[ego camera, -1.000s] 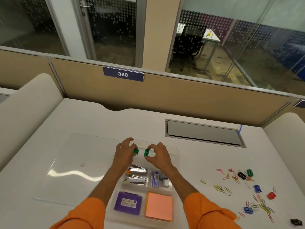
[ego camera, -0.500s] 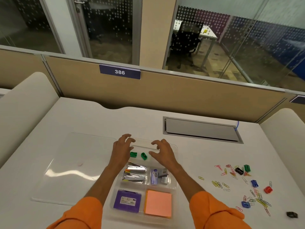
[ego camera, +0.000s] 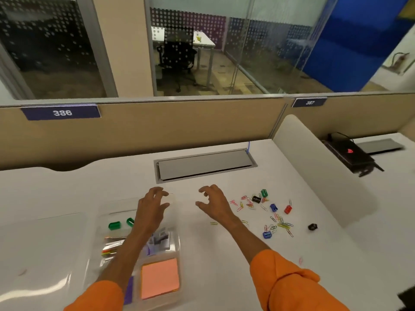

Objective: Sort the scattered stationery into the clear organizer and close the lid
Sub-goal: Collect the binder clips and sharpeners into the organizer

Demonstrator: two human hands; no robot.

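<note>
1. Your left hand hovered over the far right corner of the clear organizer, its fingers loosely curled and spread, holding nothing. Whether the fingertips touched the rim could not be told.
2. Your right hand hung at 3 o'clock of the left, apart from it, above the table. Its fingers were half-curled with the thumb apart, and it held nothing.
3. The organizer lay open at 7 o'clock of the left hand. Its clear walls were blurred, and your left forearm crossed its middle.
4. Two green binder clips sat in the far compartment, the right one partly hidden behind your wrist.
5. The middle compartments held metallic and orange items, too blurred to identify.
6. The pink sticky notes filled the near right compartment. A purple item at their 9 o'clock was mostly hidden by your orange sleeve.
7. The clear lid lay flat at 9 o'clock of the organizer, cut off by the frame edge.
8. Scattered paper clips and coloured binder clips lay at 3 o'clock of the right hand. A lone black clip lay apart at 3 o'clock of that scatter.
</note>
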